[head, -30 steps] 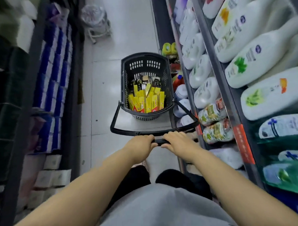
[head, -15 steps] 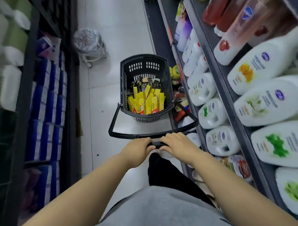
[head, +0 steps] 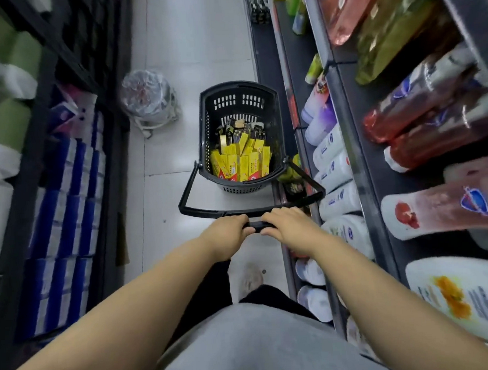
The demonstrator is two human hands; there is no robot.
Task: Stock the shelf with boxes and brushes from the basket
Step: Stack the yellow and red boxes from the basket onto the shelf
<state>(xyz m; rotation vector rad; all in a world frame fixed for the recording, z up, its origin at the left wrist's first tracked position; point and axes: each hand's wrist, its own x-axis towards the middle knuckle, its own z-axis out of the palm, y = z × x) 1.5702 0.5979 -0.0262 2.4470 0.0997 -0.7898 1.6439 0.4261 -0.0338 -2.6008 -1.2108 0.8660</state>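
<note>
basket [head: 239, 101] rolled farther up the tiled aisle [head: 192, 47]; left hand [head: 228, 236], right hand [head: 289, 227] grip its handle [head: 186, 193].

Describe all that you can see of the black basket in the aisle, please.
The basket is black plastic, deep, with slotted walls and a rounded rim. It sits on the pale tiled floor beside the right-hand shelves. Its long loop handle reaches toward the person; the left hand and right hand both grip its bar. Inside lie yellow boxes at the near end and darker packs behind them.

Perforated black plastic basket [head: 209, 124], glossy floor tiles [head: 192, 41]
</note>
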